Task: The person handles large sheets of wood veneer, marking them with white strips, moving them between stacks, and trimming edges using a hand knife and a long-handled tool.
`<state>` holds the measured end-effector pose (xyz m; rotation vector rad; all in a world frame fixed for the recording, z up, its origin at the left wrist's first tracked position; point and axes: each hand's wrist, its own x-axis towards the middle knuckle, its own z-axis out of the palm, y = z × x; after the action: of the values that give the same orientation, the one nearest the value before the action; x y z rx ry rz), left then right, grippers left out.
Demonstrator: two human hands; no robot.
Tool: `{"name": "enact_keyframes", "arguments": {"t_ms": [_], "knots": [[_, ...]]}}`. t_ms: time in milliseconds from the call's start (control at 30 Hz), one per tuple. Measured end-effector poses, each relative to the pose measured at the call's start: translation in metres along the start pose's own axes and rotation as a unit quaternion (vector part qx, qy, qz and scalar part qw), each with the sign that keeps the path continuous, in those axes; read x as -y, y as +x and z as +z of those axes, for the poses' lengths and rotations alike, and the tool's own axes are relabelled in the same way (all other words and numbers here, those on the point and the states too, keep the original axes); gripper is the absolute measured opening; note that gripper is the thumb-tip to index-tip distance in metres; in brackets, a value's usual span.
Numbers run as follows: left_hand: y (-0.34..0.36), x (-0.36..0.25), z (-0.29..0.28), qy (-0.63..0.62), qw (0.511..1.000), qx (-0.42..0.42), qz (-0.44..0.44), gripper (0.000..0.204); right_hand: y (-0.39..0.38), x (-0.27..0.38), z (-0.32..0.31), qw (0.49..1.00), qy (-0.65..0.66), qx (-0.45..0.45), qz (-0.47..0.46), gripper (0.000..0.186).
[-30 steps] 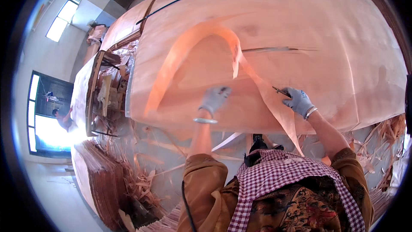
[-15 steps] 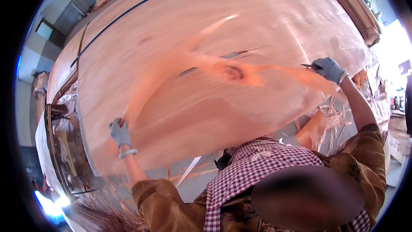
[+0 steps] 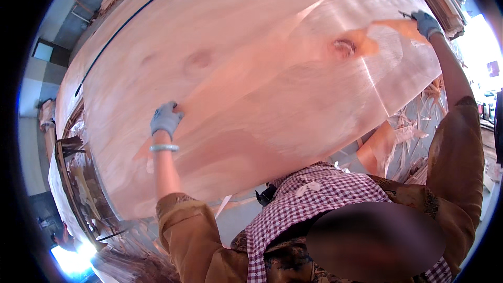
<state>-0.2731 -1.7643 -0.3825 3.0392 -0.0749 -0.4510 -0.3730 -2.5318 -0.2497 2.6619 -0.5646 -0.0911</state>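
A wide, pale pink sheet of wood veneer (image 3: 230, 165) lies before me. My left hand (image 3: 166, 119), in a grey-blue glove, is closed on the near left end of a thin, translucent veneer strip (image 3: 246, 76), which stretches up to the right over the sheet. Far out at the right, my gloved right hand (image 3: 427, 24) is closed round a small dark pointed tool (image 3: 406, 15); its exact kind is unclear. Orange veneer (image 3: 401, 25) trails from the same hand toward a ragged piece with a dark knot (image 3: 344, 47). Motion blurs parts of the veneer.
A long dark rod with light bands (image 3: 126, 24) lies across the far left. Stacked boards or sheets (image 3: 437, 0) edge the upper right. Torn veneer scraps (image 3: 378, 149) hang and lie beyond the sheet's near right edge, and more scraps (image 3: 131, 259) gather at lower left.
Both hands have moved away from me and to the right, carrying the veneer along. The knotted piece has shifted up and right, and the dark gaps seen mid-sheet earlier no longer show.
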Motion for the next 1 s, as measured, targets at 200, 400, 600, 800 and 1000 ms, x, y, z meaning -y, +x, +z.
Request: {"name": "enact_keyframes", "arguments": {"t_ms": [200, 400, 600, 800, 1000], "knots": [[-0.014, -0.008, 0.044, -0.078, 0.958, -0.260, 0.093, 0.042, -0.016, 0.143, -0.010, 0.917, 0.193, -0.109, -0.331, 0.039], [-0.086, 0.057, 0.100, -0.320, 0.861, -0.303, -0.252, 0.030, -0.077, 0.303, 0.006, 0.861, 0.275, 0.017, -0.427, 0.051], [-0.076, 0.077, 0.099, -0.593, 0.676, -0.212, -0.383, 0.029, -0.060, 0.322, 0.033, 0.846, 0.320, 0.051, -0.423, 0.047], [-0.047, 0.075, 0.097, -0.753, 0.522, -0.236, -0.323, 0.028, -0.056, 0.323, 0.060, 0.833, 0.332, -0.015, -0.444, 0.033], [-0.004, 0.073, 0.052, -0.798, 0.493, -0.284, -0.197, 0.013, -0.060, 0.319, 0.059, 0.815, 0.363, -0.039, -0.450, 0.028]]}}
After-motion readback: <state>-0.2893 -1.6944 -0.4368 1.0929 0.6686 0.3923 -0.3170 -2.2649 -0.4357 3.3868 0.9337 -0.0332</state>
